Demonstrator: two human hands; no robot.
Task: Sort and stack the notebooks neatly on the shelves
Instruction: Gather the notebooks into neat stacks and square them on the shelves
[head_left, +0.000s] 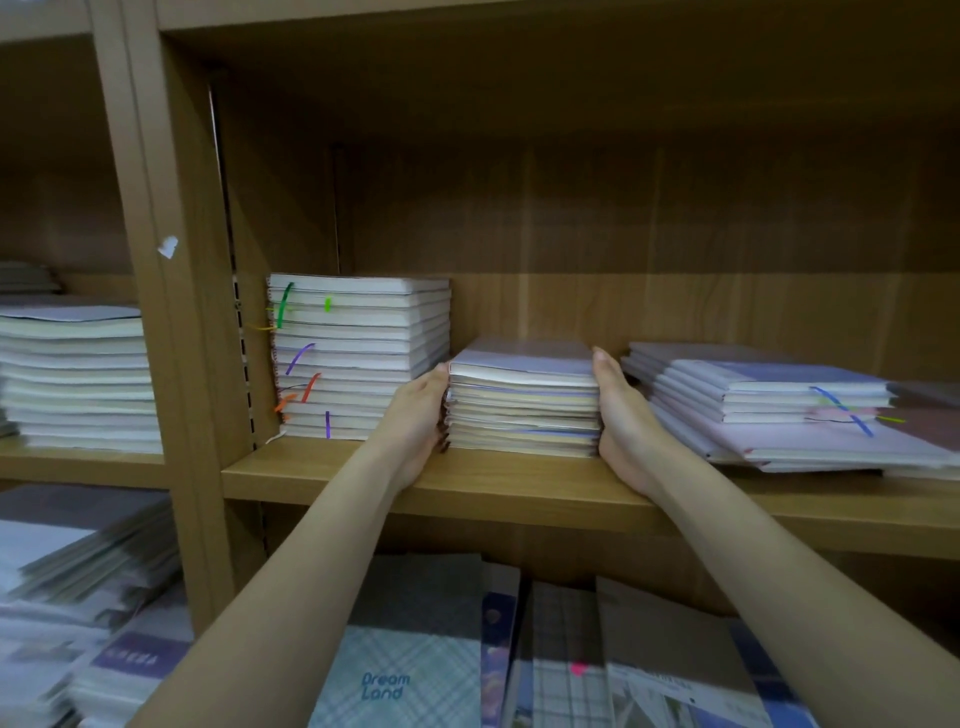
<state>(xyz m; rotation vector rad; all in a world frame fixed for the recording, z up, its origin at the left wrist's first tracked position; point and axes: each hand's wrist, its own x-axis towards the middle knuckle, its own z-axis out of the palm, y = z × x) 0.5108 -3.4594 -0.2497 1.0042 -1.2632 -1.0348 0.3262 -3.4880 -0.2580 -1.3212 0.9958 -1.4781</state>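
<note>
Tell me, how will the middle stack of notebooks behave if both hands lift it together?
The middle stack is loose and many-layered, so it probably feels heavy and may shear. Left hand and right hand press only its sides; the lowest notebooks could slip out.

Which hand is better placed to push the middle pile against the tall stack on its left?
Probably the right hand: its palm lies flat on the middle pile's right side, away from the tall stack. The left hand sits in the gap between them and would block the move.
</note>
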